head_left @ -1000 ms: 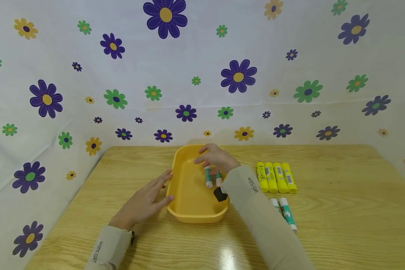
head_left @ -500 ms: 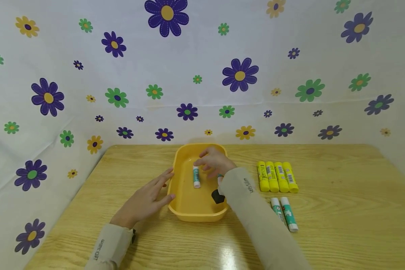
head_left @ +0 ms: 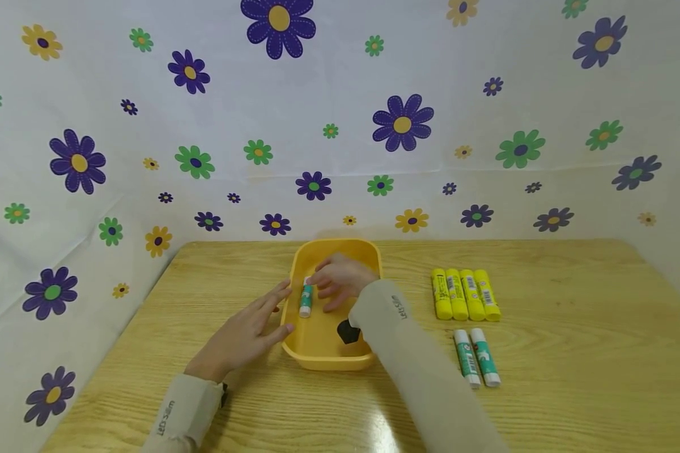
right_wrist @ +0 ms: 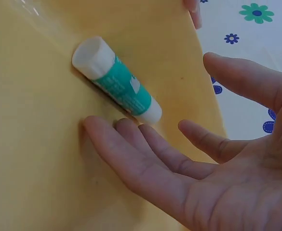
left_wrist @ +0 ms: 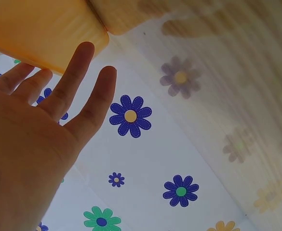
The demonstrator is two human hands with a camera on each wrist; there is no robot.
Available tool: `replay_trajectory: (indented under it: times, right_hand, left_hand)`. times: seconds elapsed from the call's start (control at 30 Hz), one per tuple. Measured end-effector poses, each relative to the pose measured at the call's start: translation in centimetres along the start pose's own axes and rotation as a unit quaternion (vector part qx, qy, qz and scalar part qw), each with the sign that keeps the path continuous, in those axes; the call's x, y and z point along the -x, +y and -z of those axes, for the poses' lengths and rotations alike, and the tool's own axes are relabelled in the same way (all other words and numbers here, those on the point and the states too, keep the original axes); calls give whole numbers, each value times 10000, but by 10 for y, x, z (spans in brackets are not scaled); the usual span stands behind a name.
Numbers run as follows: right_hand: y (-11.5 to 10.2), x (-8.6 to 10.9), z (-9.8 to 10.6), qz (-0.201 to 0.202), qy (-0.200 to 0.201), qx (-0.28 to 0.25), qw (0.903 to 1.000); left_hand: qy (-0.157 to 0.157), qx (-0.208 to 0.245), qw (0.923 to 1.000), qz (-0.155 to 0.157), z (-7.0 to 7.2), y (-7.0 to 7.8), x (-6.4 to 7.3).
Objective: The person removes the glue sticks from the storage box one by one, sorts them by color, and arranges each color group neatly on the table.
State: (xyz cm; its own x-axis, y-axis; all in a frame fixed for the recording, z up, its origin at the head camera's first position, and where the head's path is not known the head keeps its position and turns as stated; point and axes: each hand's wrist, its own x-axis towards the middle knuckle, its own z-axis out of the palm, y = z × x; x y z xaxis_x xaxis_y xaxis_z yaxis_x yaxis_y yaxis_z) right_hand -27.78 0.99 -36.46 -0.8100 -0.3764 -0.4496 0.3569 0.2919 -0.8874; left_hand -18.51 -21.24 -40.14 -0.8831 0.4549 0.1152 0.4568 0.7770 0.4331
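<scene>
One white-and-teal glue stick [head_left: 306,299] lies inside the yellow tray [head_left: 331,363], close to its left wall. My right hand [head_left: 340,280] is inside the tray just right of the stick, its fingers spread. In the right wrist view the glue stick [right_wrist: 126,89] lies just beyond the fingertips, with thumb and fingers apart and nothing held between them. The left hand [head_left: 240,336] rests against the tray's left side with fingers stretched out. In the left wrist view those fingertips lie along the tray's outer wall [left_wrist: 44,29]. My right hand and sleeve hide part of the tray's floor.
Right of the tray, several yellow glue sticks [head_left: 466,296] lie side by side on the wooden table [head_left: 589,352]. Nearer the front are two white-and-teal glue sticks, a left one [head_left: 467,357] and a right one [head_left: 485,357]. A flowered cloth [head_left: 340,94] hangs behind the table.
The glue stick in the tray has moved left toward the wall, and the right hand has moved left with it. A second stick by the right wrist is now hidden. Left hand still.
</scene>
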Motion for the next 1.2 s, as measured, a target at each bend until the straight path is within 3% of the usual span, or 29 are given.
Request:
replay_trajectory:
  times: [0.5,0.7,0.87,1.2]
  right_hand:
    - [5,-13,-19,-74,-282,-807,9963]
    - [6,-18,-28,-52,-321,-765,9965]
    - [5,-15,-26,83,-86,-687,9976]
    - [5,-14,-26,251,-89,-606,9978]
  left_hand:
    - [-10,-5,10000,51,2,0,2]
    - [-7,-8,10000,33,1,0,1]
    - [-22,57,10000,-5,1,0,0]
    - [-30,47,10000,-8,1,0,0]
